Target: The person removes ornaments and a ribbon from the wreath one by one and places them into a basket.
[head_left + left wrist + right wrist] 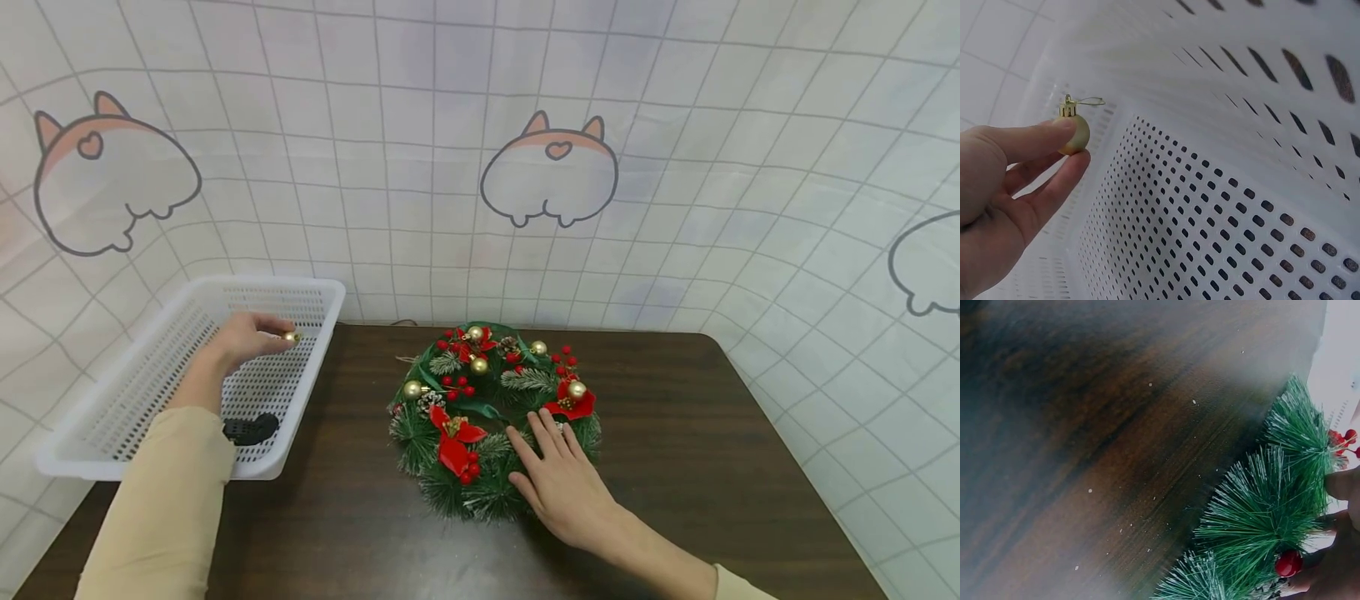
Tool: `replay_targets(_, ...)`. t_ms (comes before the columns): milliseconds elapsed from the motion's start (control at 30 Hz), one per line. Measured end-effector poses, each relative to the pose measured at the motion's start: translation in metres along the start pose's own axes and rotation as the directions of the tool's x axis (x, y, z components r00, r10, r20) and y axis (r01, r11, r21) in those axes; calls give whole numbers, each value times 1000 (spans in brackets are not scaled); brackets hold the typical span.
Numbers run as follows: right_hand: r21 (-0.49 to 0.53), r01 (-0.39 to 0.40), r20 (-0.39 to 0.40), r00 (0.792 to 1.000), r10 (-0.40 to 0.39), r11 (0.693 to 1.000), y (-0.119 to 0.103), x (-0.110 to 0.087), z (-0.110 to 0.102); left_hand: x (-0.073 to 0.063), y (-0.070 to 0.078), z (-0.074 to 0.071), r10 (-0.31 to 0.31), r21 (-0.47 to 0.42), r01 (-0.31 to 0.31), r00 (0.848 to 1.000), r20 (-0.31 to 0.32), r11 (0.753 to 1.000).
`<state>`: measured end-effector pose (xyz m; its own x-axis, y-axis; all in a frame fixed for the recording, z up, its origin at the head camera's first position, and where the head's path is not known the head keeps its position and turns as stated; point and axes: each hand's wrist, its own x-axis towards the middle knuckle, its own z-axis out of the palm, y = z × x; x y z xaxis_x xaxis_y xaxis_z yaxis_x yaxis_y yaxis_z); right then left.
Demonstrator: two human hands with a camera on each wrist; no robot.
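Over the white plastic basket [330, 308], my left hand [243, 342] pinches a small gold Christmas ball [1079, 134] between thumb and fingers. A cap and thin hanging loop show on top of the ball in the left wrist view. A green wreath [442, 492] lies on the table, decorated with red flowers [453, 454], red berries, pinecones and several gold balls. My right hand [562, 492] rests on the wreath's right front side, its fingers spread and straight. At the right wrist view's edge, the fingers [1341, 550] touch the green needles beside a red berry [1288, 563].
A black item [251, 429] lies in the basket's near end; its kind is unclear. The dark brown table [675, 467] stands against a white grid-patterned cloth [420, 167] at the back and sides. White specks dot the tabletop near the wreath.
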<state>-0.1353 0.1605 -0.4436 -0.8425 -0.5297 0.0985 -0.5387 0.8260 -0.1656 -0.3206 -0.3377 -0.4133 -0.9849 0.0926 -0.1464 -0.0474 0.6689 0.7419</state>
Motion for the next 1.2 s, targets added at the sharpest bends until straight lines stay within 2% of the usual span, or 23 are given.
replay_targets(233, 7, 5, 8, 1000, -5, 1000, -1, -1, -1, -1, -4, 3, -47, 31, 46, 999, 20, 998)
replay_targets(433, 7, 13, -2, 1000, -13, 1000, 0, -1, -2, 2, -9, 3, -48, 95, 42, 997, 67, 995)
replay_targets(567, 1, 16, -9, 1000, -16, 1000, 0, -1, -3, 3, -12, 3, -45, 105, 35, 995, 88, 994)
replay_targets(767, -1, 11, -6, 1000, -11, 1000, 0, -1, -4, 5, -15, 5, -52, 138, 38, 994, 100, 990)
replay_targets(967, 9, 12, -3, 1000, -12, 1000, 0, -1, -3, 6, -16, 5, -66, 127, 52, 991, 113, 991)
replay_targets(1200, 6, 22, -9, 1000, -22, 1000, 1, -1, -3, 1, -10, 3, -69, 150, 55, 994, 89, 987)
